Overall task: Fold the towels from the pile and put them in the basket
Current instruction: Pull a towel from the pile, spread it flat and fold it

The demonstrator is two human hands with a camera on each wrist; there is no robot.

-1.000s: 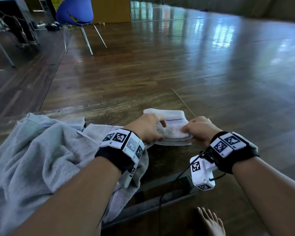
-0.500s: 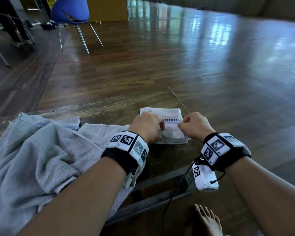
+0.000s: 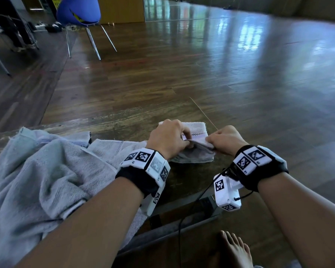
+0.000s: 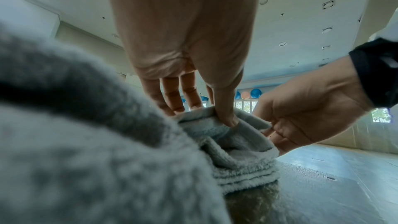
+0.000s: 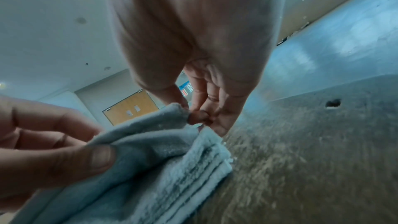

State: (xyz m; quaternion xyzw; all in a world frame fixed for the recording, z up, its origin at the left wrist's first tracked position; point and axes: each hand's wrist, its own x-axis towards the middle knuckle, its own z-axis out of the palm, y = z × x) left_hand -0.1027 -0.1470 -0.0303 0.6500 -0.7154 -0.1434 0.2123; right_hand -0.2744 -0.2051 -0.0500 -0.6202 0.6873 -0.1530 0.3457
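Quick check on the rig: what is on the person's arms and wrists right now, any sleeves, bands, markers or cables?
Both forearms are bare, no sleeves. Each wrist has a black band carrying white blocks printed with black square marker patterns: left band, right band. A white boxy camera with the same markers hangs under the right wrist, and a thin black cable runs down from it. The left hand and right hand are bare.

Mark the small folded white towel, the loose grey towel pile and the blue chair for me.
small folded white towel (image 3: 193, 158), head view, on its stacked near edge.
loose grey towel pile (image 3: 37, 171), head view, on the rumpled middle of the top towel.
blue chair (image 3: 78, 10), head view, on the seat shell.
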